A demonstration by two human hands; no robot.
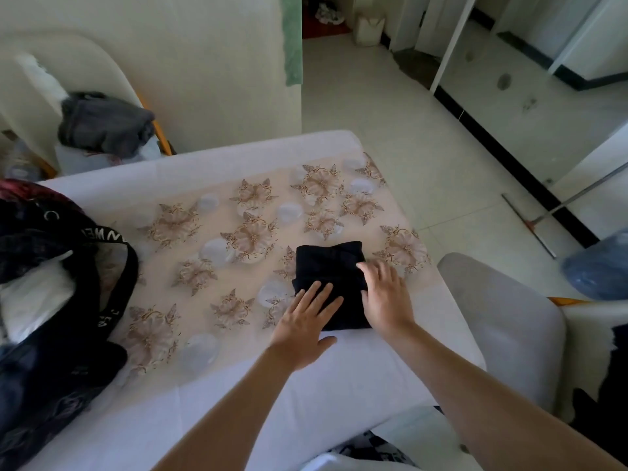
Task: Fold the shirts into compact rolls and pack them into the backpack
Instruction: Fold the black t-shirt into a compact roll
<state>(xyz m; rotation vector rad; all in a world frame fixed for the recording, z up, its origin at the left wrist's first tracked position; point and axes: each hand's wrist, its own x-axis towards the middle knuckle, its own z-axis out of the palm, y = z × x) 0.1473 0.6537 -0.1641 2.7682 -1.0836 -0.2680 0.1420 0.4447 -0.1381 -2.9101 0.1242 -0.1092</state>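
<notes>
The black shirt (pixel 328 263) lies folded into a small block on the tabletop (pixel 210 413), near the right edge and straight ahead of me. Its long axis runs from me toward the far side, a little longer than it is wide.

Both my hands lie flat on its near half. The left hand (pixel 306 324) covers the near left corner with its fingers (pixel 319 295) straight and spread, pointing up and to the right, the palm partly on the tabletop. The right hand (pixel 385 299) sits on the right edge with its fingers (pixel 375 271) straight too, and reaches further along the block than the left does. Neither hand grips anything; they only press the cloth down.

As I judge it, the roll has to start at the near short edge and run away from me along that long axis. That edge lies under and between my palms, so I would need to draw my fingers back to it and curl them under before rolling.

The backpack (pixel 44 396) gapes open at the left edge of the tabletop, well apart from the shirt. My left hand is the nearer one to it, so the finished roll would travel leftward across the tabletop.
</notes>
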